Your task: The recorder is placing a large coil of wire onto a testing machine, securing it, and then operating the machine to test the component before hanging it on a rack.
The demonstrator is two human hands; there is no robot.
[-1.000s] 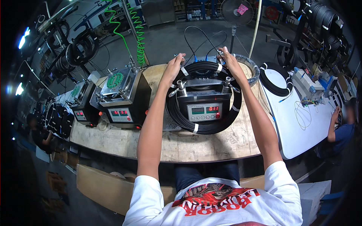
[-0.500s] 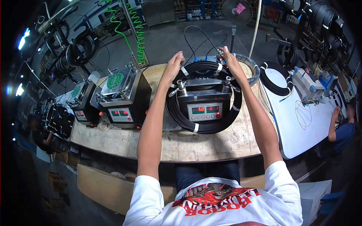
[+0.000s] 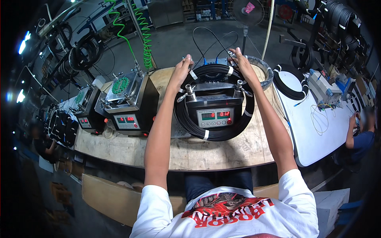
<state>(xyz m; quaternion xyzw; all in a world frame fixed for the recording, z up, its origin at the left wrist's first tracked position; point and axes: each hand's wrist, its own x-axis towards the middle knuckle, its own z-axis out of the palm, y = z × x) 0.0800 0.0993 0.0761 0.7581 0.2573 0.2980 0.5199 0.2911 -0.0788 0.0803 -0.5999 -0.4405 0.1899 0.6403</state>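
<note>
In front of me a black bench machine (image 3: 214, 104) with a lit red digital readout stands on the wooden table. A large coil of black cable (image 3: 206, 135), bound with white ties, hangs round it. At the machine's far left corner, my left hand (image 3: 181, 72) is closed on a metal clamp knob, mostly hidden by the fingers. My right hand (image 3: 243, 68) is closed at the far right corner on a matching clamp knob (image 3: 231, 55). Two blue connectors (image 3: 205, 62) with thin black leads rise between the hands. Two near clamp posts (image 3: 190, 93) stand untouched.
Two similar machines (image 3: 126, 104) with green-studded round fixtures stand at the left. A wrapped grey hose coil (image 3: 266, 75) lies behind my right forearm. On the white table (image 3: 307, 146) rests another black cable coil (image 3: 291, 95). One person sits at far right, another at far left.
The red digits on the front machine's readout have changed. My hands stay almost where they were. At far right, the other person's hands have shifted slightly.
</note>
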